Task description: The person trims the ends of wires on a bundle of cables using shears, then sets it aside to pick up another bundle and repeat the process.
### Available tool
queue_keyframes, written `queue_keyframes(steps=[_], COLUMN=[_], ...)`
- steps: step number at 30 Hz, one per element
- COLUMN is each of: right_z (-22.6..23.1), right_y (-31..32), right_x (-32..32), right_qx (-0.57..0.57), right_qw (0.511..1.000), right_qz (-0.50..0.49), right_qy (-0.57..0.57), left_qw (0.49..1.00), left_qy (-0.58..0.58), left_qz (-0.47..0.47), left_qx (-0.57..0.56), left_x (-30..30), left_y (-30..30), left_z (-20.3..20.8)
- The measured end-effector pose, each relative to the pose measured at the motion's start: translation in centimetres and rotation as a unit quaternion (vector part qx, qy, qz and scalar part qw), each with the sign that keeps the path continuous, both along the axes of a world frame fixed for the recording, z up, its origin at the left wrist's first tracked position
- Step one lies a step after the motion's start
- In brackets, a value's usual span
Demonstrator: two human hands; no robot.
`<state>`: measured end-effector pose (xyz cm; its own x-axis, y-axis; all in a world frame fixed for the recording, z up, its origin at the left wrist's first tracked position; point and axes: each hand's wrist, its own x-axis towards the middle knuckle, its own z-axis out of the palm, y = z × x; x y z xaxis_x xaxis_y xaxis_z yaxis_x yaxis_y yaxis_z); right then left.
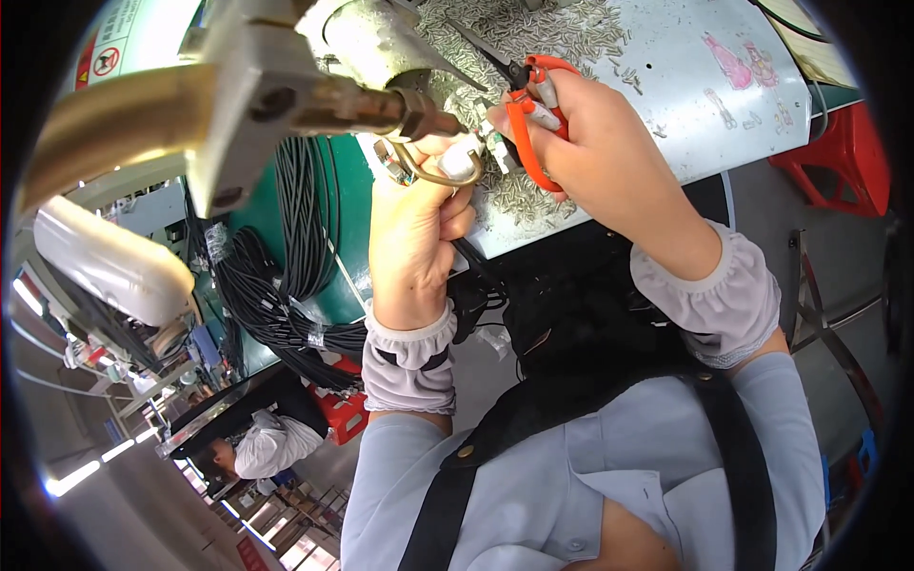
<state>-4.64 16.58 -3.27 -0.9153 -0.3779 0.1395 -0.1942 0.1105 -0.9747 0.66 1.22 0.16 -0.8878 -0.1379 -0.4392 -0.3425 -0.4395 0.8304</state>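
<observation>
My right hand [605, 143] is closed round the orange handles of a pair of scissors [522, 133], whose dark blades point up and left, spread apart. My left hand [409, 228] is closed below a brass-coloured nozzle [428, 116], with a curved metal rod [433, 179] passing in front of its fingers. Black cable [468, 255] runs down from beneath the left hand. Between the two hands sits a small white and green piece [497, 150]; its kind and which hand holds it are unclear. White wrapping shows near the fingertips of both hands.
Many small metal pieces [533, 33] lie scattered over the pale metal tabletop [681, 105]. Bundled black cables [286, 276] rest on the green surface at left. A metal block with a thick tube [252, 105] juts in at upper left. Red stools and a seated person [276, 447] are farther off.
</observation>
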Motion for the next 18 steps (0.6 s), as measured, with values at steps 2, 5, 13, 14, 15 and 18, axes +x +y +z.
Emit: queue_keyframes(steps=[2, 5, 13, 14, 15, 18], right_z=[0.1, 0.6, 2.6, 3.1, 3.6, 3.6], right_y=[0.1, 0.7, 1.5, 1.7, 1.9, 2.1], right_x=[0.2, 0.9, 3.4, 3.6, 3.7, 3.9], right_qx=[0.0, -0.041, -0.181, -0.18, -0.132, -0.033], right_qw=[1.0, 0.994, 0.977, 0.978, 0.983, 0.984], right_qz=[-0.008, 0.029, 0.063, 0.063, 0.093, 0.151], right_qy=[0.005, -0.095, -0.09, -0.089, -0.089, -0.089], left_qw=[0.999, 0.999, 0.971, 0.978, 0.982, 0.978], left_qy=[0.014, 0.037, 0.11, 0.092, 0.073, 0.034], left_qz=[-0.026, -0.001, -0.022, -0.061, -0.101, -0.132], left_qx=[-0.011, -0.033, -0.212, -0.176, -0.14, -0.159], left_x=[0.3, 1.4, 5.7, 6.3, 6.6, 6.8], left_y=[0.1, 1.0, 3.4, 3.9, 4.2, 4.7], left_z=[0.3, 0.5, 0.4, 0.6, 0.7, 0.2])
